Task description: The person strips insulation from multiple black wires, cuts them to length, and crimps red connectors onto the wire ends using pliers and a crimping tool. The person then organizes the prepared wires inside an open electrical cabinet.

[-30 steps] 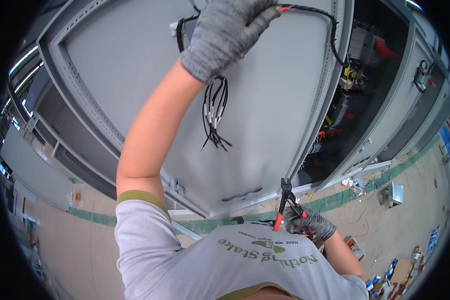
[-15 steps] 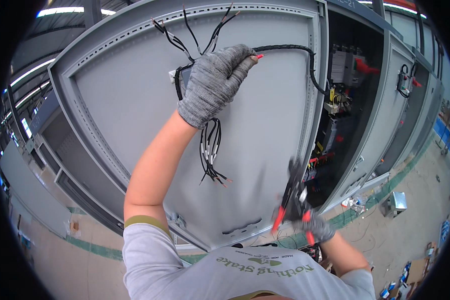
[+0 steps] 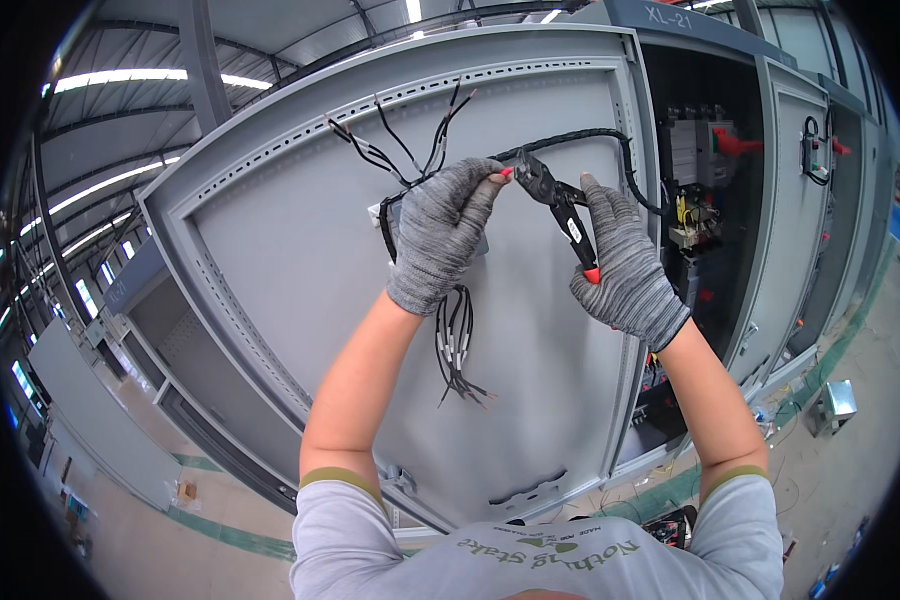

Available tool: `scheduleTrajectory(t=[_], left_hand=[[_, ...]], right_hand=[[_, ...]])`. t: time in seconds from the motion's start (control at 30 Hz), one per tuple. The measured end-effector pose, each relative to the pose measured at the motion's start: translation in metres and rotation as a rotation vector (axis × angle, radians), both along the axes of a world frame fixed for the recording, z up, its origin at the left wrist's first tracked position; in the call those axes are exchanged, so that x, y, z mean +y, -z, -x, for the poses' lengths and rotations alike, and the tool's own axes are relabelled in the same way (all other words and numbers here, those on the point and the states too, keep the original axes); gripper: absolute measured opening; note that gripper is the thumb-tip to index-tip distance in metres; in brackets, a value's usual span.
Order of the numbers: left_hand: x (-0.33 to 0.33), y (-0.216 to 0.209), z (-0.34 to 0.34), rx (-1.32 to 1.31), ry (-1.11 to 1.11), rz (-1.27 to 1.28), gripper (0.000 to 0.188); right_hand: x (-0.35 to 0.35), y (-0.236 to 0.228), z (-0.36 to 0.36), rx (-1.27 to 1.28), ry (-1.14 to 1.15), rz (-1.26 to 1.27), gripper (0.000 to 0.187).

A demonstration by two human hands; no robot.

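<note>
My left hand (image 3: 438, 230), in a grey knitted glove, is raised in front of a grey cabinet door (image 3: 540, 370). Its thumb and fingers pinch a small red sleeve (image 3: 507, 172); whatever lies behind it is covered by the fingers. My right hand (image 3: 632, 268), gloved alike, grips crimping pliers (image 3: 570, 222) with black arms and red grips. The plier head points up and left, its jaws right beside the red sleeve; whether they touch it I cannot tell. Black wires (image 3: 440, 135) with bare copper ends fan out above my left hand. Another bundle of black wires (image 3: 456, 340) hangs below it.
A black braided cable (image 3: 580, 136) runs along the door's top to the open cabinet (image 3: 705, 160) at right, which holds electrical parts and a red handle (image 3: 736, 142). A metal box (image 3: 836, 402) stands on the floor at right. More cabinets stand at left.
My right hand has risen from low at the right, bringing the crimping pliers up to the red sleeve. My left hand keeps its pinch. The view has shifted slightly.
</note>
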State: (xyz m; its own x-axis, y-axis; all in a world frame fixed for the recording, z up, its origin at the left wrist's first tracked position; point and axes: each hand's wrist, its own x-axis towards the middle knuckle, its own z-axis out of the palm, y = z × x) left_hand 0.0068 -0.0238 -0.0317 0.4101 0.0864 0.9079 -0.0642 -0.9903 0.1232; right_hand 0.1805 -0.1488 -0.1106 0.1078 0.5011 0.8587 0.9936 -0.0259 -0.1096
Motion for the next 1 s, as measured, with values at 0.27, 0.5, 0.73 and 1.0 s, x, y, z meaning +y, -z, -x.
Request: scheduleTrajectory(t=[0.27, 0.5, 0.73, 1.0], left_hand=[[0.005, 0.004, 0.001, 0.012, 0.066, 0.01, 0.016], [0.004, 0.004, -0.002, -0.007, 0.051, -0.026, 0.016], [0.002, 0.003, -0.004, -0.022, 0.076, -0.007, 0.015], [0.01, 0.005, -0.01, -0.047, 0.14, -0.023, 0.015]], right_hand=[[0.003, -0.007, 0.004, -0.001, -0.013, 0.032, 0.094], [0.005, -0.009, -0.001, -0.042, 0.005, 0.011, 0.086], [0.015, -0.003, -0.013, -0.129, 0.047, -0.138, 0.062], [0.003, -0.013, -0.006, -0.069, 0.134, -0.024, 0.056]])
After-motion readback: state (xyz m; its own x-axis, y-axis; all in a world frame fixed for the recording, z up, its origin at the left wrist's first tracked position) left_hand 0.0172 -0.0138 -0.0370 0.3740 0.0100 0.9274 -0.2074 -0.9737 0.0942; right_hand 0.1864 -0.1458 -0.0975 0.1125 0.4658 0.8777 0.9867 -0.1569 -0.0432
